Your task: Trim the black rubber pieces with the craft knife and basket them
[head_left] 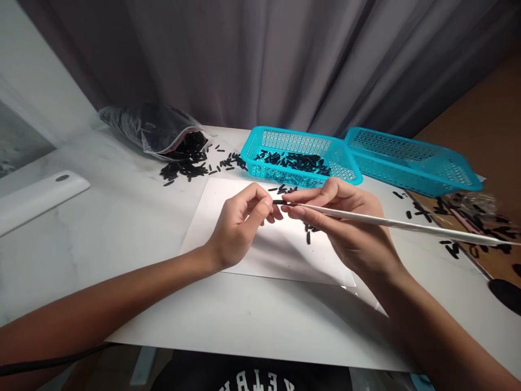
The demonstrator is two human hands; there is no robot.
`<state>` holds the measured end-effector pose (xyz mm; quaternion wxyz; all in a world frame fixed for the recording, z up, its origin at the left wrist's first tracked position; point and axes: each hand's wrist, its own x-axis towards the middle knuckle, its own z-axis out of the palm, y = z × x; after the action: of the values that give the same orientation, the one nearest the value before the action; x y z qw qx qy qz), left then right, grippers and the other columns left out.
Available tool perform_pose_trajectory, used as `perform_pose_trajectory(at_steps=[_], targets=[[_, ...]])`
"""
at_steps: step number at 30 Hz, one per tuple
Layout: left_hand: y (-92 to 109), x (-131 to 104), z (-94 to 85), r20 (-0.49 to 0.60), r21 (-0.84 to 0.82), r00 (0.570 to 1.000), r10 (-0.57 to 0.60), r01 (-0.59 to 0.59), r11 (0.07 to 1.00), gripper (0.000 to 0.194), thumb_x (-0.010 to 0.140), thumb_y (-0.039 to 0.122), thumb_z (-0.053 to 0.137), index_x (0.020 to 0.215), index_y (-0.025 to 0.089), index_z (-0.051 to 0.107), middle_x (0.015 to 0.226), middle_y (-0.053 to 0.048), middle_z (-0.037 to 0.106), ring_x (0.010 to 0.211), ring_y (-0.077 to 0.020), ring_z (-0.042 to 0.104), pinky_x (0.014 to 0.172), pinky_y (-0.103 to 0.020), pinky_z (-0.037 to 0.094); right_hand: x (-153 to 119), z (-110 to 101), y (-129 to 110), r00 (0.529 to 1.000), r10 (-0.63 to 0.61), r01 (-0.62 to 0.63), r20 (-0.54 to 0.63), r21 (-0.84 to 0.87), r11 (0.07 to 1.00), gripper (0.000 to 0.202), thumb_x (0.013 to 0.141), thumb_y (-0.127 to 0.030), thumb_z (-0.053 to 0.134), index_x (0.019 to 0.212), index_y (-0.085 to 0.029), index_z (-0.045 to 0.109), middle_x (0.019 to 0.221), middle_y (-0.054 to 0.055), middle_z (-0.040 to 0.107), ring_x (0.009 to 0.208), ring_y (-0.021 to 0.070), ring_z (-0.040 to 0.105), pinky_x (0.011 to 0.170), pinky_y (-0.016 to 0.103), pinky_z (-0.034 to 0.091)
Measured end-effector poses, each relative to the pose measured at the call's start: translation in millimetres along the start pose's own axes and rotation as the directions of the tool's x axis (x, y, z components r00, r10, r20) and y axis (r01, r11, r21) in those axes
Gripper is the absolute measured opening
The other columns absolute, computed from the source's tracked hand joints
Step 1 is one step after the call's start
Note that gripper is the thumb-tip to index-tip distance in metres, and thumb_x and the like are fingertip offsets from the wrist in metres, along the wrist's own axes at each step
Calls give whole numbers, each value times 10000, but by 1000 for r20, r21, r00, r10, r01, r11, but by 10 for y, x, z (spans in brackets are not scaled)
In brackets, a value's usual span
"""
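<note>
Over a white sheet (pixel 268 252), my left hand (pixel 242 222) pinches one end of a small black piece (pixel 279 202) between thumb and forefinger. My right hand (pixel 345 217) grips a long, thin white stick (pixel 407 224), whose near end meets the other end of that piece. The stick's far end points to the right edge. Several loose black pieces (pixel 308 237) lie on the sheet behind and beside my right fingers. Just beyond the hands, a blue basket (pixel 301 136) holds a heap of the same black pieces (pixel 301 162).
An open plastic bag (pixel 150 127) spills black pieces (pixel 185 169) at the back left. A second blue basket (pixel 415 157) stands at the back right. More pieces and a brown board (pixel 459 217) lie right. A white device (pixel 44 198) is at far left.
</note>
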<state>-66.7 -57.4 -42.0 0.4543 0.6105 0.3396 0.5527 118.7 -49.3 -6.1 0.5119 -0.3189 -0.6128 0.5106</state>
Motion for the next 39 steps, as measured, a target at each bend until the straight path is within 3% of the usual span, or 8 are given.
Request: perform_pose_trajectory(at_steps=[6,9,15,22,25,29,31,39], targets=[[1,1,5,12,123,1000,22,-23,992,170,1009,352,541,965,198,598,887,-25,690,811,-141,657,691,-271,490,20,-41,8,997,71,-71,17,54,996,263,759,-171,860,709,-185,603,949,51,805,868,222,783,798,392,659],[7,3,5,25,164,999,26,-30,986,193,1013,356,545,925,198,609,867,-16,691,811,-135,660,700,-270,484,20,-17,-3,998,65,-66,23,36,997,253,760,-186,864,701,-185,617,930,50,806,840,218,783,776,389,663],[3,-6,-9,4,138,1000,16,-16,990,225,1009,371,569,881,194,621,831,-10,689,805,-130,660,699,-264,487,-33,25,-2,991,-135,133,-1,-161,978,179,782,-184,846,744,-202,672,953,55,803,884,232,779,749,393,667],[6,-1,-2,22,134,998,54,-56,989,247,1011,366,567,844,189,608,812,-2,690,794,-122,660,721,-262,491,-74,-44,21,946,-311,316,89,-473,823,231,787,-173,838,730,-240,625,960,21,810,825,227,776,683,359,629],[11,-2,-6,22,164,996,82,-85,983,226,1011,339,571,851,184,608,808,4,689,791,-115,657,733,-260,489,-80,-66,-9,912,-371,401,172,-555,729,211,839,-177,786,763,-244,602,955,15,816,830,218,782,659,333,603],[29,-18,-17,26,220,996,87,-91,971,220,1014,309,559,847,175,607,798,5,679,779,-118,654,736,-268,498,-85,-59,-76,828,-454,544,329,-668,508,183,922,-116,645,806,-244,583,974,26,818,761,182,778,589,298,571],[43,-26,-16,37,245,994,102,-108,963,227,1012,297,556,830,170,604,777,6,667,750,-116,644,714,-266,496,-77,-43,-80,790,-487,591,373,-674,443,192,922,-87,615,812,-238,571,960,28,818,719,162,768,572,281,562],[120,-13,9,62,298,993,104,-118,947,204,983,238,576,792,165,584,732,8,653,704,-109,629,669,-253,486,-55,-32,67,674,-655,652,342,-692,310,226,878,-126,679,764,-246,526,870,22,805,679,167,756,551,269,570]])
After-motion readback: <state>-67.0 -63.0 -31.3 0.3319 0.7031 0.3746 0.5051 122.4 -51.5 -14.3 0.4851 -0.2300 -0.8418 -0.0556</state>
